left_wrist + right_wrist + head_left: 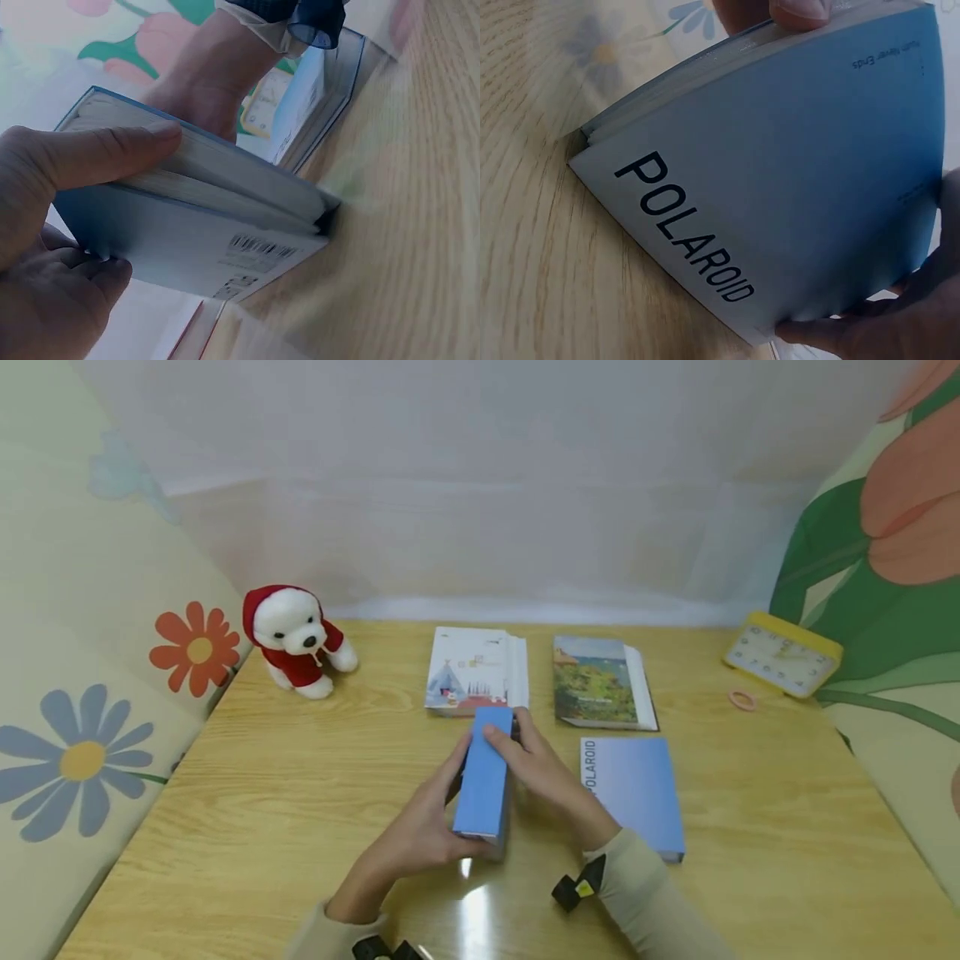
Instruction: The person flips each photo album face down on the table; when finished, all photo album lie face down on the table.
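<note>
A blue photo album (483,777), its cover lettered POLAROID (697,232), stands on edge on the wooden table with a narrow blue side facing up. My left hand (420,827) holds it from the left; in the left wrist view its thumb (112,154) lies across the page edges, with fingers under the barcoded cover. From the right, my right hand (543,764) grips the far part, thumb on the blue top side. A second blue POLAROID album (637,793) lies flat just right of my right hand.
Behind the held album lies a white album with a tent picture (468,672); right of it is a landscape-covered album (596,685). A plush dog in red (292,639) sits at the back left. At the back right are a yellow clock (783,652) and a pink ring (742,699).
</note>
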The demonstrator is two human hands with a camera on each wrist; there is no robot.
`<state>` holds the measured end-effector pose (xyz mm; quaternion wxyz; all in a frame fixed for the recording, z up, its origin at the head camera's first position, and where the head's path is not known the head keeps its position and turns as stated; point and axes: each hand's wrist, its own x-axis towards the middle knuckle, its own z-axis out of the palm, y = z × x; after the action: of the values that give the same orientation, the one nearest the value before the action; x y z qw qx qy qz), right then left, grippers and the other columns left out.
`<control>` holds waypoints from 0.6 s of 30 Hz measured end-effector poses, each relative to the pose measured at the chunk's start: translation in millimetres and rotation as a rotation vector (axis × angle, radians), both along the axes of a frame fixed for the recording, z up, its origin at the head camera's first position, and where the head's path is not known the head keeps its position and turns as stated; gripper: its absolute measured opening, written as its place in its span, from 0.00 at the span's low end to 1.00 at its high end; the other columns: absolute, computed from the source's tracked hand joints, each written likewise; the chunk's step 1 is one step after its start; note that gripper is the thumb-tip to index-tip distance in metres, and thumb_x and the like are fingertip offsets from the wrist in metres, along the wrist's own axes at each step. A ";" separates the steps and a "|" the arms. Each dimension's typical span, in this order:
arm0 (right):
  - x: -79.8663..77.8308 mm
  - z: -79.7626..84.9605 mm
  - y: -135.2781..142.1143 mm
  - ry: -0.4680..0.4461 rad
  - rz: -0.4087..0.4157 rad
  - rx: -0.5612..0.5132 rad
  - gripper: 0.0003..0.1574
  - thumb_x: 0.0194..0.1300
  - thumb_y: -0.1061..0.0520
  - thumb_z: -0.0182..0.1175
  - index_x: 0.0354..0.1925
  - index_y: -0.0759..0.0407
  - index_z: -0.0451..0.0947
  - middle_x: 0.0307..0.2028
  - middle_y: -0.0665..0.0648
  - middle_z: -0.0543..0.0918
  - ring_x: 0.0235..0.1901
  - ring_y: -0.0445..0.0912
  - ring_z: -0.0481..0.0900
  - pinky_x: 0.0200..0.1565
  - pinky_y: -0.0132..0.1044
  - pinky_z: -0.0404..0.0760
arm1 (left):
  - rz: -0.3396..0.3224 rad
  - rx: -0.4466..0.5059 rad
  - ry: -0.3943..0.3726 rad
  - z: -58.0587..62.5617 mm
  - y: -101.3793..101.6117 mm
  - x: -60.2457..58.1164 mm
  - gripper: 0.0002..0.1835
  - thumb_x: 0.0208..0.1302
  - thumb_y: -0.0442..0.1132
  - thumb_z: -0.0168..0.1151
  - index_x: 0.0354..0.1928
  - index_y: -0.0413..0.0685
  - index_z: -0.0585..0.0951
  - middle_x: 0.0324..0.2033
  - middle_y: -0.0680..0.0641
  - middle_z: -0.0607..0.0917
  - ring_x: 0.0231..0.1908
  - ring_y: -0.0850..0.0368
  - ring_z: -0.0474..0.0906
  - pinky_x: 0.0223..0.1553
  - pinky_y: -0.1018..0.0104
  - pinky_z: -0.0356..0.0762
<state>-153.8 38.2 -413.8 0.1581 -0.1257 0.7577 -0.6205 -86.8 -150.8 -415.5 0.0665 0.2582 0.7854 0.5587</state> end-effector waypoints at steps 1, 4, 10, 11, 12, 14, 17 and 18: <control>-0.5 0.0 2.5 0.005 -0.002 -0.019 0.36 0.74 0.36 0.50 0.69 0.52 0.58 0.66 0.63 0.69 0.65 0.55 0.67 0.66 0.54 0.65 | -0.011 0.004 0.010 -2.2 3.5 -1.3 0.75 0.41 0.32 0.83 0.79 0.56 0.34 0.78 0.45 0.46 0.73 0.46 0.51 0.70 0.51 0.55; -0.9 0.3 8.3 0.008 0.007 -0.058 0.33 0.75 0.40 0.52 0.69 0.53 0.58 0.65 0.63 0.69 0.64 0.55 0.68 0.65 0.53 0.66 | -0.025 0.005 0.012 -10.6 10.8 -4.1 0.76 0.38 0.30 0.83 0.79 0.59 0.35 0.77 0.47 0.52 0.71 0.47 0.58 0.70 0.50 0.57; 0.5 6.3 11.9 0.039 0.015 -0.052 0.36 0.73 0.46 0.56 0.71 0.55 0.57 0.68 0.64 0.67 0.69 0.59 0.62 0.65 0.55 0.67 | -0.032 -0.024 -0.026 -29.3 15.0 -1.1 0.68 0.36 0.28 0.82 0.78 0.46 0.47 0.65 0.42 0.72 0.61 0.48 0.70 0.67 0.54 0.65; 0.9 7.6 11.9 0.045 0.008 -0.045 0.36 0.73 0.46 0.57 0.72 0.55 0.57 0.68 0.65 0.66 0.69 0.60 0.62 0.65 0.55 0.68 | -0.034 -0.032 -0.030 -31.6 15.7 -0.4 0.65 0.37 0.29 0.81 0.77 0.43 0.49 0.62 0.41 0.73 0.60 0.48 0.71 0.66 0.55 0.66; 1.2 8.4 11.9 0.052 0.004 -0.039 0.37 0.73 0.46 0.57 0.72 0.55 0.57 0.68 0.65 0.67 0.69 0.61 0.62 0.64 0.56 0.68 | -0.032 -0.039 -0.031 -33.3 16.1 0.3 0.63 0.38 0.29 0.81 0.76 0.40 0.51 0.60 0.41 0.75 0.58 0.48 0.72 0.65 0.55 0.67; 1.5 9.7 11.4 0.064 -0.007 -0.021 0.37 0.72 0.46 0.59 0.71 0.54 0.58 0.67 0.66 0.67 0.69 0.62 0.62 0.64 0.57 0.69 | -0.026 -0.056 -0.033 -35.2 16.7 1.0 0.60 0.39 0.30 0.80 0.74 0.36 0.53 0.57 0.41 0.76 0.56 0.48 0.73 0.63 0.56 0.69; 0.8 9.1 11.5 0.067 -0.005 -0.020 0.37 0.71 0.46 0.59 0.70 0.53 0.58 0.67 0.67 0.67 0.68 0.63 0.62 0.64 0.56 0.69 | -0.008 -0.073 -0.026 -36.0 17.1 1.7 0.60 0.38 0.30 0.81 0.74 0.37 0.54 0.56 0.42 0.77 0.56 0.48 0.74 0.62 0.54 0.70; 0.3 8.2 12.1 0.064 0.001 -0.028 0.36 0.72 0.46 0.59 0.70 0.53 0.58 0.66 0.67 0.67 0.69 0.62 0.62 0.64 0.56 0.68 | -0.004 -0.075 -0.026 -35.7 17.4 1.6 0.62 0.38 0.30 0.81 0.75 0.38 0.53 0.58 0.42 0.76 0.57 0.49 0.73 0.63 0.54 0.70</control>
<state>-153.5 50.2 -405.6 0.1322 -0.1479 0.7535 -0.6267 -85.1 -133.3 -451.3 0.0874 0.2498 0.8043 0.5320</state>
